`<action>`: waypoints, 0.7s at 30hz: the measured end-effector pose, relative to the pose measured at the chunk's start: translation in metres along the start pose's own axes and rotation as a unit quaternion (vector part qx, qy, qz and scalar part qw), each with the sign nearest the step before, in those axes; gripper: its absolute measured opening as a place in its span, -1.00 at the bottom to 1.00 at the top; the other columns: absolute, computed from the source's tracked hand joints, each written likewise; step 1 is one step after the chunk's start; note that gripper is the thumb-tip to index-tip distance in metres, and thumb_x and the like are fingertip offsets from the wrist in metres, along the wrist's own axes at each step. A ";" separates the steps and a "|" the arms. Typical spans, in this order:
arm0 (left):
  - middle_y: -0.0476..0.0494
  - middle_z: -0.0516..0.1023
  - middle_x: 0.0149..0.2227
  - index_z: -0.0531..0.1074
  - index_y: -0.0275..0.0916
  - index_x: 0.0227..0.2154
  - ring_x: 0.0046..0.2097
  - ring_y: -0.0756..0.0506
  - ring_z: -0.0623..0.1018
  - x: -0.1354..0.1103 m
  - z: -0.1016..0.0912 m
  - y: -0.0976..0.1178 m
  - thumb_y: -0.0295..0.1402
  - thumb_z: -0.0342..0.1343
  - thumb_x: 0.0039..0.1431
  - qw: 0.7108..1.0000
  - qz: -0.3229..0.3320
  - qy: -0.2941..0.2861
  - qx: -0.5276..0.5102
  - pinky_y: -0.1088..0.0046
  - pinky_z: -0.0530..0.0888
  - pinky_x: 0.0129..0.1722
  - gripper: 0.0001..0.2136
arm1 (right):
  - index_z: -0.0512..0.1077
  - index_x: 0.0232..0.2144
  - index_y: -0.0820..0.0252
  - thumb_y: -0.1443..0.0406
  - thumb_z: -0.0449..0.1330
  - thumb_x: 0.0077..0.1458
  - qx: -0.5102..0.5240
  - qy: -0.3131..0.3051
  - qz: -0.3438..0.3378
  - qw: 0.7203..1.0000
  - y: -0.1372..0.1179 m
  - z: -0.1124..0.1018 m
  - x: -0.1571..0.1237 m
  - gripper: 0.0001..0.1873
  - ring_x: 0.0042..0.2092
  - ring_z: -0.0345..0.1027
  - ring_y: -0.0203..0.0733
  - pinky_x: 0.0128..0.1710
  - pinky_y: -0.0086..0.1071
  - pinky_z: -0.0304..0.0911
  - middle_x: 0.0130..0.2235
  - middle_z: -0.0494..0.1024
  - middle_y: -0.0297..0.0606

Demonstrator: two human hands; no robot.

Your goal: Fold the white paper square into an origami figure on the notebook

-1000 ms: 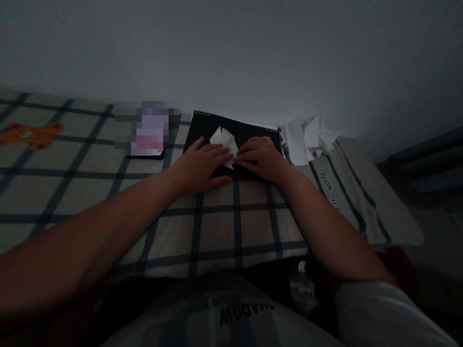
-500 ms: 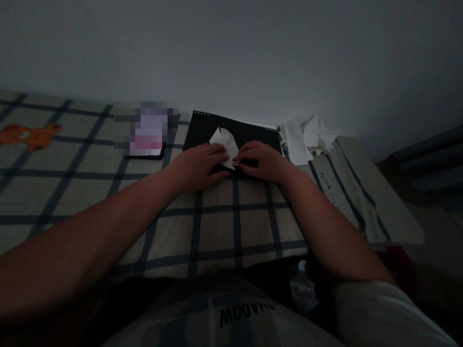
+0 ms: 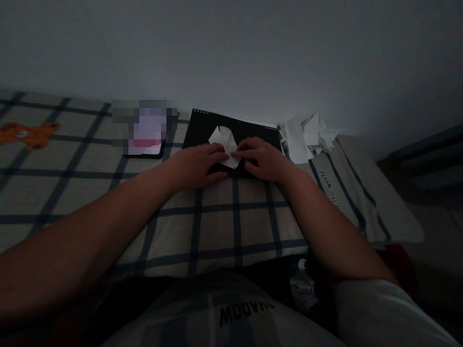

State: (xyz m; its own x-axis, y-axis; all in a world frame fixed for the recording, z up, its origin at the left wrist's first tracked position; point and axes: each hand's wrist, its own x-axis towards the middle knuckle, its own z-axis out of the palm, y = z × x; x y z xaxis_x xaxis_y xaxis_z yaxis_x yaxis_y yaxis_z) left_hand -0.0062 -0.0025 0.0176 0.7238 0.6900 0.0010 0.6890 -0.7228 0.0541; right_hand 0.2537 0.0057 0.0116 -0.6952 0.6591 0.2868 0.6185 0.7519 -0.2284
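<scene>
The left hand [image 3: 193, 166] has its thumb apart from the fingers, which rest on the paper [image 3: 227, 137]. The right hand [image 3: 265, 159], fingers bent, touches the paper's other side — whether it pinches, I cannot tell. Beneath the paper, between both hands, lies the black pad [image 3: 197, 127]; right of the right hand, white scraps [image 3: 320, 137].

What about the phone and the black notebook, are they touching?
Apart. The head view shows a strip of checked cloth between the phone and the black notebook.
</scene>
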 end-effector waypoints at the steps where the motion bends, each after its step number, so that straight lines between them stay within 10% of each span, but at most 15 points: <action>1: -0.22 0.29 0.42 0.30 -0.18 0.38 0.36 -0.25 0.41 0.000 0.000 -0.001 0.00 -0.11 0.46 1.000 0.003 0.000 -0.001 0.26 0.33 0.33 -0.42 | 0.63 0.10 0.11 0.34 0.11 0.21 0.001 0.001 0.001 1.000 0.000 0.000 0.000 -0.52 0.08 0.39 0.07 0.15 -0.01 0.30 0.04 0.58 -0.08; 21: -0.25 0.23 0.47 0.23 -0.23 0.43 0.42 -0.27 0.34 -0.001 -0.002 0.000 0.04 -0.03 0.41 1.000 -0.011 -0.015 0.020 0.26 0.28 0.38 -0.34 | 0.64 0.08 0.13 0.33 0.11 0.22 -0.011 -0.008 0.003 1.000 -0.003 -0.001 0.002 -0.55 0.07 0.40 0.06 0.14 -0.04 0.30 0.01 0.59 -0.07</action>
State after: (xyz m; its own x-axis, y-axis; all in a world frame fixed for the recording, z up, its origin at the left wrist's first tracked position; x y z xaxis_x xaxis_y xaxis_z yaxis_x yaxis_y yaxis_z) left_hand -0.0068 -0.0033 0.0200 0.7095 0.7041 -0.0298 0.7046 -0.7095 0.0140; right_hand 0.2510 0.0045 0.0133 -0.6977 0.6637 0.2698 0.6299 0.7477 -0.2103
